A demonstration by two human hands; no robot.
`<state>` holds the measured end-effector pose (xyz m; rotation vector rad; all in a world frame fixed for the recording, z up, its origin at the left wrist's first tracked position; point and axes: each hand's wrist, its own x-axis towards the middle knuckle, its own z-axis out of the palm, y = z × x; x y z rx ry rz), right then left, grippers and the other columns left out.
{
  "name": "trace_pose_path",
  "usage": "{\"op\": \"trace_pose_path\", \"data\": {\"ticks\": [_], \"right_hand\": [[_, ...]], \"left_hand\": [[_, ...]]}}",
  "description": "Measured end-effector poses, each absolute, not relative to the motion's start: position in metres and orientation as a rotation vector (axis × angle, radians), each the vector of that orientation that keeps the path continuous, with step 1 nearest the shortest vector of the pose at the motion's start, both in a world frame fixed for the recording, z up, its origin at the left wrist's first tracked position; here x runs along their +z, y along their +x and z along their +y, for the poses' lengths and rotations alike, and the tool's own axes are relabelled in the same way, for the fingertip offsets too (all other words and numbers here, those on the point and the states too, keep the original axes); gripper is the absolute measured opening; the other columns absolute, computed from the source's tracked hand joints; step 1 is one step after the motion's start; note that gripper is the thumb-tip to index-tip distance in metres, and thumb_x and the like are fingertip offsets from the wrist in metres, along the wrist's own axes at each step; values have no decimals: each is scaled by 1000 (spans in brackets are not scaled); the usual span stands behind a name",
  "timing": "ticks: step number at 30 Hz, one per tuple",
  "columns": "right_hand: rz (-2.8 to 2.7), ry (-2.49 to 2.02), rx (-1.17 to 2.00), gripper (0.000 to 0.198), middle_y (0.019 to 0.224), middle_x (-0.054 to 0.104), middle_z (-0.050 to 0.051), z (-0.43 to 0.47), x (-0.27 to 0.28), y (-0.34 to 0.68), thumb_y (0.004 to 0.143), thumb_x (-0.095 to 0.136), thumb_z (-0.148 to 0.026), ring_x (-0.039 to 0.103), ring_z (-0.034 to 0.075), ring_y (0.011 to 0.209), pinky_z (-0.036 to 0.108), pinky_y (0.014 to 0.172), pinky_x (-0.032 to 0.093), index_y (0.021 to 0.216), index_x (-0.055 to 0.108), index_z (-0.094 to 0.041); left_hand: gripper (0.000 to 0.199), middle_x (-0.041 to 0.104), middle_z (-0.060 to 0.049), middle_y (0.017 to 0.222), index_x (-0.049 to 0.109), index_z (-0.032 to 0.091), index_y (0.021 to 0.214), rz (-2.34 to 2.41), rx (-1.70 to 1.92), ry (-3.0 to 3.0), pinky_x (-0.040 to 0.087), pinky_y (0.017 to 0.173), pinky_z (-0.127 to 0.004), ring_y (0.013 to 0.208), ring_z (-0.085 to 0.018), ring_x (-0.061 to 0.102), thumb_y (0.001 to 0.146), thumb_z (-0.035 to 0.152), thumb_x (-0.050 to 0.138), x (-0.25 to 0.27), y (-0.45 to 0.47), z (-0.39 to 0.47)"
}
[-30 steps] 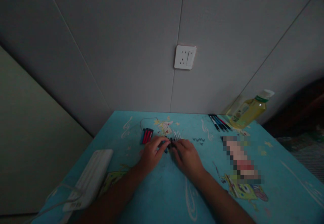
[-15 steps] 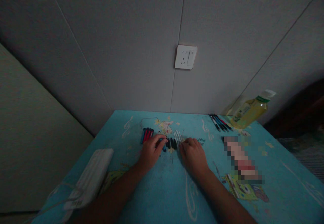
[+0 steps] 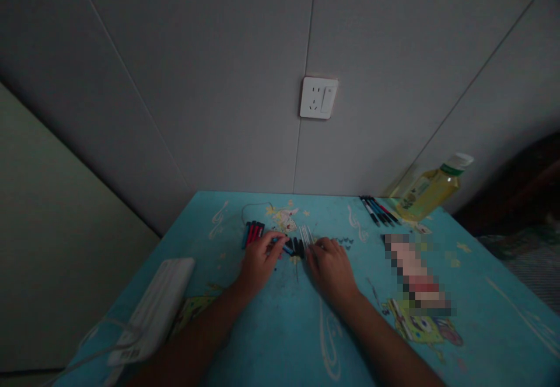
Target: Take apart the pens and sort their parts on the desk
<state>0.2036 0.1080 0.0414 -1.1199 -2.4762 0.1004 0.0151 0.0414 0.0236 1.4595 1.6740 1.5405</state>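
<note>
My left hand (image 3: pixel 257 258) is closed, thumb and fingers pinching a small blue pen part (image 3: pixel 287 249). Just right of it, several short black pen parts (image 3: pixel 298 247) lie side by side on the blue tablecloth. Thin pale sticks (image 3: pixel 307 233), which look like pen refills, stand out beyond the fingertips of my right hand (image 3: pixel 332 263). That hand rests on the table with its fingers curled in; whatever it grips is too dark to make out. Red and blue pen barrels (image 3: pixel 254 234) form a row behind my left hand.
Several pens (image 3: pixel 380 211) lie at the back right beside a bottle of yellow liquid (image 3: pixel 429 191). A white power strip (image 3: pixel 157 299) with a cable sits at the left. A pixelated strip (image 3: pixel 415 273) covers something on the right. The wall has a socket (image 3: pixel 319 98).
The blue pen part in my left hand has tilted, its lower end swinging right toward the black parts. My right hand has barely moved. The whole view has shifted slightly.
</note>
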Motion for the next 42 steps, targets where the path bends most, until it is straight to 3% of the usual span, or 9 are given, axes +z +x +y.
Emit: {"op": "trace_pose_path", "data": {"ticks": [6,12,15,18,23,28,33,38,42], "right_hand": [[-2337,-805,487,29,108,65,10,103,46,200,96,51,-29,58,23,99,39,91,44,122,61,-21],[-2075,-841,788,18,91,68,6,107,45,200,94,54,-29,61,18,83,31,77,48,103,65,-20],[-1923,-875,929,20,78,65,1,112,48,202,93,54,-34,57,14,70,25,65,45,98,66,-18],[-1785,-877,1030,24,70,58,-1,117,49,203,92,56,-38,52,13,64,23,60,42,92,67,-17],[-1735,-823,1190,28,74,61,-1,117,44,202,89,60,-41,54,13,66,23,62,45,103,68,-18],[-1897,-794,1134,22,92,68,2,113,48,200,89,62,-38,61,14,77,26,71,49,100,70,-21],[-1817,-828,994,20,85,67,3,112,58,205,92,57,-37,61,15,74,26,68,48,92,68,-20],[-1755,-911,755,23,80,65,4,116,58,213,94,51,-37,59,16,74,27,69,46,87,64,-19],[-1864,-917,905,23,78,67,3,119,52,208,91,57,-39,58,15,65,25,62,45,93,68,-19]], "left_hand": [[25,72,-8,101,62,17,103,1489,1644,1281,57,73,-29,75,-16,70,93,38,54,27,17,43],[26,71,-8,104,62,17,106,1404,1593,1239,58,78,-33,83,-18,70,94,38,53,20,20,42],[29,71,-5,92,59,20,118,1527,1444,1462,57,76,-32,79,-18,69,95,36,51,13,22,40],[31,69,-7,97,60,22,123,1638,1290,1791,56,81,-35,85,-19,68,96,33,49,9,26,39],[30,68,-7,104,62,23,122,1646,1195,2024,53,90,-36,98,-20,66,96,31,49,5,29,41],[27,70,-8,109,64,22,117,1685,1238,2016,54,90,-36,100,-22,67,95,29,50,4,25,42],[20,71,-5,89,69,22,100,1684,1220,1973,55,77,-32,83,-19,68,95,29,51,11,25,42],[21,70,-6,95,67,21,100,1692,1263,1907,52,83,-33,91,-19,66,96,29,48,19,27,40],[19,67,-7,98,66,20,95,1644,1354,1893,50,88,-34,96,-19,63,96,27,48,27,27,39]]}}
